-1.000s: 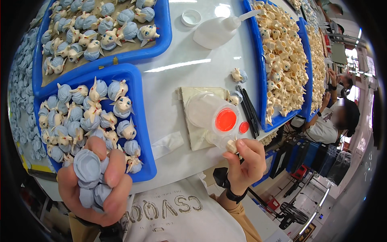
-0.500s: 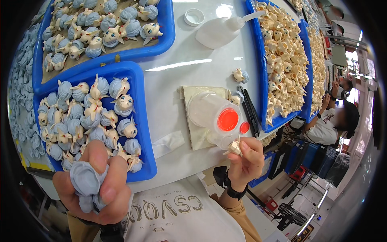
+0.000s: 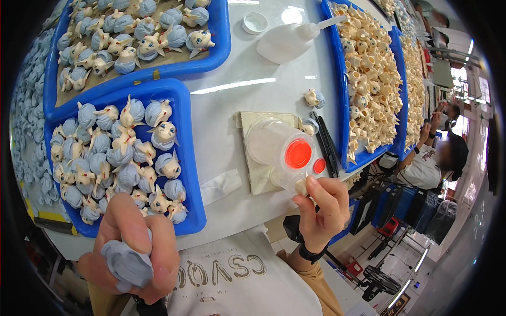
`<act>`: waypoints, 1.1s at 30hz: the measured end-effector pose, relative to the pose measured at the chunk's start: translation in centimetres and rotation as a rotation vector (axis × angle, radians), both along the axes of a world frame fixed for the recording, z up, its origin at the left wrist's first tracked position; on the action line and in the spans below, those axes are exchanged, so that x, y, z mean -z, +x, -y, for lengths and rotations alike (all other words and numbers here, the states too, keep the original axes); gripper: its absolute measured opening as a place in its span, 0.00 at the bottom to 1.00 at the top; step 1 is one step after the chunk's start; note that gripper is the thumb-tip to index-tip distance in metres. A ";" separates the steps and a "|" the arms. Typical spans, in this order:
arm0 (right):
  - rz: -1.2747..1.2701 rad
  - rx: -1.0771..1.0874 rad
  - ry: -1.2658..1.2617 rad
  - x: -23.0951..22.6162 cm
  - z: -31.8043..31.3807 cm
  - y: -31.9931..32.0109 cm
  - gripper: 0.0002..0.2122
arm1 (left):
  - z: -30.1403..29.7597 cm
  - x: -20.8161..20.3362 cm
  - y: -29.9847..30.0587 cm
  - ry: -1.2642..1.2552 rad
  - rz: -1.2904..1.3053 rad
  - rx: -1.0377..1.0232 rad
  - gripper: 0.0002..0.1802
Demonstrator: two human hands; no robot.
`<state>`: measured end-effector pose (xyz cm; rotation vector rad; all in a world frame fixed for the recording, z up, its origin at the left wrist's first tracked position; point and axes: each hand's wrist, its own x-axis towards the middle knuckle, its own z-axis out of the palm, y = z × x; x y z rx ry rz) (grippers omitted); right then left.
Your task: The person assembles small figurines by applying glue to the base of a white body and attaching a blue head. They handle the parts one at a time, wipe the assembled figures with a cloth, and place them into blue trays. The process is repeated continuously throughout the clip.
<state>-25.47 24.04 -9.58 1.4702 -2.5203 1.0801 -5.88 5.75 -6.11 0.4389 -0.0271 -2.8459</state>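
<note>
At the lower left, my left hand [image 3: 158, 247] is closed around a blue-grey hair piece of a doll head [image 3: 128, 265], its hollow side partly facing up. My right hand [image 3: 328, 210] pinches a small cream doll face piece [image 3: 301, 186] between thumb and fingers; the fingers cover much of it. That piece is beside the translucent plastic container [image 3: 269, 142], which shows a round red patch [image 3: 299, 154] and stands on a cream square board [image 3: 258, 181]. Left of the board, a blue tray [image 3: 196, 210] holds many finished-looking doll heads with blue-grey hair and pointed ears.
Another blue tray [image 3: 224, 39] of heads lies farther back. Loose hair pieces [image 3: 31, 121] cover the far left. A white squeeze bottle [image 3: 284, 42], a round cap [image 3: 255, 22] and black tweezers [image 3: 328, 145] lie on the table. Cream parts fill a blue tray [image 3: 345, 105] at right; people sit beyond.
My left hand has shifted right and slightly down, and the hair piece in it has turned. My right hand has moved slightly right, with the face piece now more hidden by the fingers.
</note>
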 end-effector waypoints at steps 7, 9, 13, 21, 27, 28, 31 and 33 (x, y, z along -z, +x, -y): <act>-0.041 0.019 0.084 -0.9 0.5 0.4 0.20 | -0.3 -0.2 0.0 -0.166 0.058 0.025 0.18; -0.047 0.020 0.095 -1.0 0.5 0.4 0.20 | -0.4 -0.1 -0.2 -0.187 0.081 0.019 0.19; -0.060 0.014 0.107 -1.2 0.6 0.4 0.20 | -0.6 -0.1 -0.6 -0.239 0.118 0.042 0.19; -0.042 0.050 0.053 -0.6 0.6 0.3 0.18 | -0.9 -0.4 -0.8 -0.251 0.193 0.068 0.19; -0.011 0.078 0.065 -0.7 0.6 0.5 0.18 | -0.8 -0.3 -1.0 -0.230 0.180 0.082 0.19; -0.016 0.073 0.072 -0.8 0.6 0.5 0.18 | -0.8 -0.3 -1.0 -0.221 0.180 0.078 0.19; -0.022 0.078 0.098 -1.0 0.3 0.6 0.18 | -0.8 -0.1 -1.0 -0.222 0.174 0.067 0.20; -0.024 0.084 0.090 -1.0 0.1 0.5 0.18 | -0.9 0.1 -0.9 -0.237 0.161 0.065 0.20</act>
